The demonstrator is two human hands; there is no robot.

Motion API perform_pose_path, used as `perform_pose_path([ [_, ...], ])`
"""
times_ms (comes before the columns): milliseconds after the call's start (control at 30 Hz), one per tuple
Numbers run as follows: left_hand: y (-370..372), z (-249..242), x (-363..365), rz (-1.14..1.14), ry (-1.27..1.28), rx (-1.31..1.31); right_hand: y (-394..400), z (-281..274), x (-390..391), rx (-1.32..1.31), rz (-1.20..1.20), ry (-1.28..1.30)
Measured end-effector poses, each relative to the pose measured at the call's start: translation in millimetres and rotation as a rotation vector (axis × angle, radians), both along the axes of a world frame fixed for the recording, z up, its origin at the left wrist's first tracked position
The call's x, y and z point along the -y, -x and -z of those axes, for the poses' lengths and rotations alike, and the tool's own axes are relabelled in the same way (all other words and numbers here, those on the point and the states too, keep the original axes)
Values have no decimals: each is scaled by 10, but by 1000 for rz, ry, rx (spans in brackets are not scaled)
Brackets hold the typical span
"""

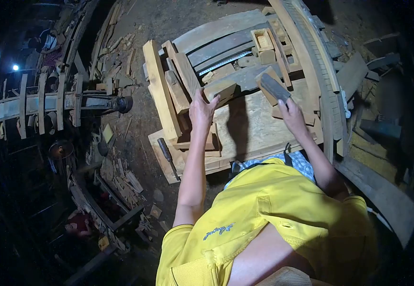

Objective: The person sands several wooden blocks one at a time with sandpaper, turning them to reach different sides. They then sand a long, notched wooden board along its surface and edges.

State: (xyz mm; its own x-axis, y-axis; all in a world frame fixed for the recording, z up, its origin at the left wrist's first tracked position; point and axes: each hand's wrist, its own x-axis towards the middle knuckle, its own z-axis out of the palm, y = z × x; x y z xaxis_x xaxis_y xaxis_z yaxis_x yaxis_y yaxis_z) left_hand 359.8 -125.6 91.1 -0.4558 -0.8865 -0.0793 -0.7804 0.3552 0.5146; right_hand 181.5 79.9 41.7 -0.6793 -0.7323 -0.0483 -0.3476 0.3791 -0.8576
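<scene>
My left hand point(202, 112) is closed at the near end of a short wooden block point(223, 90), its thumb by the block's edge. The fingertips are partly hidden. My right hand point(292, 117) grips the near end of a dark grey flat bar point(274, 87), whose exact kind I cannot make out. Under and beside this bar shows a pale wooden block point(267, 95). Both hands are over a wooden board point(259, 124) in front of my body. A tool with a dark handle point(164, 148) and thin shaft lies at the board's left corner.
A thick pale beam point(160, 95) and several shorter timbers stand along the left side. A small hollowed wooden box point(263, 40) sits at the back right. Long planks point(221, 31) lie behind, and a long curved rail point(307, 52) borders the right. Scraps point(126, 181) litter the floor.
</scene>
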Motion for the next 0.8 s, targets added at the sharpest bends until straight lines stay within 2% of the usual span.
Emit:
perform_pose_path([
  [33,11,0,-14,-23,-98,-109,-44,-23,80,-19,-43,-8],
  [67,-4,46,-18,-26,-94,-104,-96,-52,177,-36,-86,-14],
  [133,-56,207,-15,195,107,-232,-201,-194,410,2,-158,-63],
  [200,-98,316,-14,192,76,-233,-344,-299,652,-125,-299,151],
  [267,-135,361,2,188,-37,-286,-479,-258,888,-629,-528,203],
  [300,-112,291,-27,167,8,-238,-577,-279,974,-628,-528,204],
  [333,-118,339,-14,165,10,-237,-683,-309,1048,-588,-481,332],
  [367,-130,390,2,210,-22,-370,-744,-303,1095,-546,-434,459],
  [400,-148,426,18,254,-54,-504,-760,-218,1125,-545,-440,460],
  [467,-192,424,20,209,-70,-469,-749,82,1181,-504,-523,527],
  [500,-234,439,-6,177,-58,-364,-710,267,1188,-424,-545,239],
  [533,-290,444,-41,145,-47,-255,-627,397,1216,-395,-445,261],
  [567,-291,370,-90,85,-100,-200,-475,529,1223,-355,-548,-56],
  [600,-284,323,-114,80,-94,-199,-357,727,1253,-320,-509,-153],
  [700,-234,246,-99,93,-77,-236,-146,1079,1357,-197,-390,-225],
  [733,-214,231,-89,97,-76,-242,-123,1095,1369,-309,-417,-175],
  [767,-201,216,-79,-3,-160,-234,-94,1109,1377,-422,-447,-126],
  [800,-194,193,-61,-105,-244,-225,-107,1096,1391,-428,-448,-126],
])
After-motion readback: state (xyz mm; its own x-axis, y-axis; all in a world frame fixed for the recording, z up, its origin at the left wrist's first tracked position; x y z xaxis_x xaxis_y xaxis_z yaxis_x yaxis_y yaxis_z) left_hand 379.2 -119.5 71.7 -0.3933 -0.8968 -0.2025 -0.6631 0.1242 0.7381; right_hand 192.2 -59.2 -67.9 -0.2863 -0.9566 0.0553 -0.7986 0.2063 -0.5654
